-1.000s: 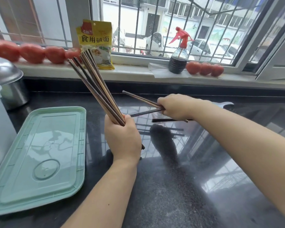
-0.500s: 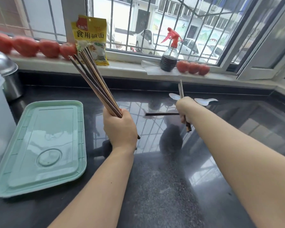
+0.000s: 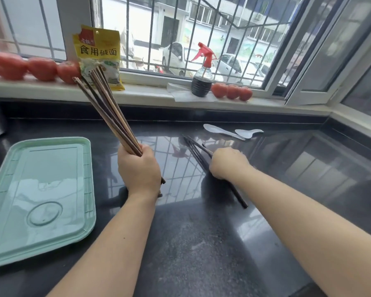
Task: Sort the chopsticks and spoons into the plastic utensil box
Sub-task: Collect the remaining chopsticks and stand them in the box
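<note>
Since the earlier frame my right hand has lowered its dark chopsticks flat, gripping them; long axis runs away-left. My left hand clenches the upright chopstick bundle, just left. Spoons lie beyond, nearer the right.

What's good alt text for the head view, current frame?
A person's left hand grips a bundle of chopsticks upright over a black counter while the right hand gathers dark chopsticks lying on it. Two white spoons lie beyond; a green lid sits left.
</note>
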`<state>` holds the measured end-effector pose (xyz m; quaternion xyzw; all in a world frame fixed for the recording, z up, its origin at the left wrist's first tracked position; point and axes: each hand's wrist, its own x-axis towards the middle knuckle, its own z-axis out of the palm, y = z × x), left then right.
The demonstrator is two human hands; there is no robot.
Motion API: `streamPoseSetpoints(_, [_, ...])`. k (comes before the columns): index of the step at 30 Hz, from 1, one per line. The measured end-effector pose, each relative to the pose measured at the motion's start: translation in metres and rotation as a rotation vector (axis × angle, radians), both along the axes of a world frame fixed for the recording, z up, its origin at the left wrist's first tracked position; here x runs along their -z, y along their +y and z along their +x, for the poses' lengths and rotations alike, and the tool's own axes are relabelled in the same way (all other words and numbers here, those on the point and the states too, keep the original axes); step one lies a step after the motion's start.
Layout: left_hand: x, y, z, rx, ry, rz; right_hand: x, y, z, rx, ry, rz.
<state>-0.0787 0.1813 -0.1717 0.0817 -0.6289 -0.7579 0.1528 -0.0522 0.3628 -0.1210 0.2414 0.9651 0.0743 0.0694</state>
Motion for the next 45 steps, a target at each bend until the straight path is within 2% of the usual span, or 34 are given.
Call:
streamPoseSetpoints(3, [-0.001, -0.003, 0.002, 0.041, 0.004, -0.010, 0.005, 0.001, 0.029, -0.109, 0.006, -0.005])
streamPoseSetpoints(7, [-0.004, -0.002, 0.009, 0.185, 0.078, -0.026, -0.012, 0.007, 0.035, -0.010, 0.018, -0.279])
streamPoseSetpoints(8, [-0.005, -0.002, 0.011, 0.233, 0.098, -0.030, -0.015, 0.008, 0.034, 0.007, 0.072, -0.347])
streamPoseSetpoints(10, [-0.007, -0.003, 0.016, 0.323, 0.136, -0.053, -0.017, 0.007, 0.030, 0.015, 0.299, -0.495])
streamPoseSetpoints(13, [-0.009, -0.003, 0.022, 0.412, 0.160, -0.072, -0.018, -0.012, 0.029, -0.041, 0.731, -0.876])
streamPoseSetpoints(16, [-0.016, -0.006, 0.026, 0.456, 0.191, -0.044, -0.014, -0.049, 0.035, -0.133, 1.044, -1.461])
streamPoseSetpoints(18, [-0.022, -0.011, 0.028, 0.465, 0.271, -0.032, -0.004, -0.066, 0.036, -0.197, 1.144, -1.729])
streamPoseSetpoints(20, [-0.022, -0.015, 0.028, 0.479, 0.372, -0.116, 0.008, -0.077, 0.034, -0.259, 1.136, -1.839])
streamPoseSetpoints(23, [-0.011, -0.015, 0.030, 0.585, 0.371, -0.232, 0.016, -0.087, 0.029, -0.304, 1.046, -1.797])
streamPoseSetpoints(27, [-0.009, -0.013, 0.034, 0.750, 0.326, -0.169, 0.020, -0.092, 0.032, -0.280, 0.873, -1.820])
streamPoseSetpoints(33, [-0.007, -0.020, 0.039, 0.784, 0.306, -0.271, 0.024, -0.094, 0.038, -0.348, 0.682, -1.706])
streamPoseSetpoints(36, [-0.006, -0.023, 0.040, 0.768, 0.329, -0.385, 0.024, -0.095, 0.043, -0.393, 0.603, -1.659])
streamPoseSetpoints(38, [-0.001, -0.022, 0.038, 0.710, 0.292, -0.465, 0.026, -0.095, 0.045, -0.416, 0.567, -1.558])
streamPoseSetpoints(40, [0.004, -0.019, 0.035, 0.690, 0.266, -0.409, 0.027, -0.097, 0.046, -0.428, 0.569, -1.410])
streamPoseSetpoints(42, [0.008, -0.014, 0.034, 0.697, 0.300, -0.321, 0.023, -0.103, 0.048, -0.387, 0.665, -1.319])
streamPoseSetpoints(45, [0.003, -0.011, 0.041, 0.570, 0.293, -0.458, -0.001, -0.116, 0.048, -0.286, 0.969, -1.294])
